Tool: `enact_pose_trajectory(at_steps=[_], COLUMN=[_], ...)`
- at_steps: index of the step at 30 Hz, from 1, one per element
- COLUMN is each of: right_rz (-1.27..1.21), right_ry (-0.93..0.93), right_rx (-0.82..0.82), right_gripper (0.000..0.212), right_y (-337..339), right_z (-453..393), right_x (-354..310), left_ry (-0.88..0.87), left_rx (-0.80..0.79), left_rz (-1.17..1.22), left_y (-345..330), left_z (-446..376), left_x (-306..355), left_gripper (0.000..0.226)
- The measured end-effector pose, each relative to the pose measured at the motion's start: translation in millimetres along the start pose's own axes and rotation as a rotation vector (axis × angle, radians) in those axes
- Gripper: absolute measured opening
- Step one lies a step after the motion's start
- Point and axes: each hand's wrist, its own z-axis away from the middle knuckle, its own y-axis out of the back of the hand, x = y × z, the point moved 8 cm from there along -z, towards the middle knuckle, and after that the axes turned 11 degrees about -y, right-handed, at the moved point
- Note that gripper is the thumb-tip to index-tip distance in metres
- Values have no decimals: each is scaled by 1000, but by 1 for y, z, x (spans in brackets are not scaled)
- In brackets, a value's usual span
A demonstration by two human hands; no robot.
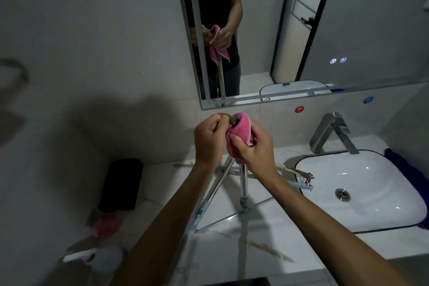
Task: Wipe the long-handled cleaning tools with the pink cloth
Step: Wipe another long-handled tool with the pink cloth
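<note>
Head view: right hand [253,146], fingers curled round a fluffy pink cloth [239,137] wrapped on the top end of an upright silver metal pole [243,183]. Left hand [210,139], fingers pinching the brown handle tip [226,116] just beside the cloth. Below the fingers: white marble bench [232,246]. Right of the fingers: white basin [371,193], chrome tap [332,132].

Pink cloth [239,137] bunched around upright metal-handled tool [243,183].
</note>
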Motion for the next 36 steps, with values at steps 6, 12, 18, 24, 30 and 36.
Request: enact_pose_trajectory(at_steps=[6, 12, 18, 24, 30, 36], right_rz=[193, 155, -44, -456, -595, -379], right_ry=[10, 17, -46, -299, -506, -318], right_rx=[80, 33, -149, -221, -307, -216], right_gripper=[37, 35, 31, 26, 33, 23], right_y=[-1, -1, -13, 0, 2, 26], right_z=[-11, -11, -17, -18, -29, -32], right_x=[-14, -17, -14, 8, 23, 9], left_ry=[-12, -85, -102, -150, -168, -147], left_rx=[40, 18, 21, 36, 75, 62], left_rz=[-97, -88, -68, -165, -207, -146], left_y=[6, 6, -2, -3, -11, -22], left_z=[6, 5, 5, 2, -8, -15], left_x=[5, 10, 9, 13, 17, 12], left_gripper=[26, 14, 9, 10, 9, 9])
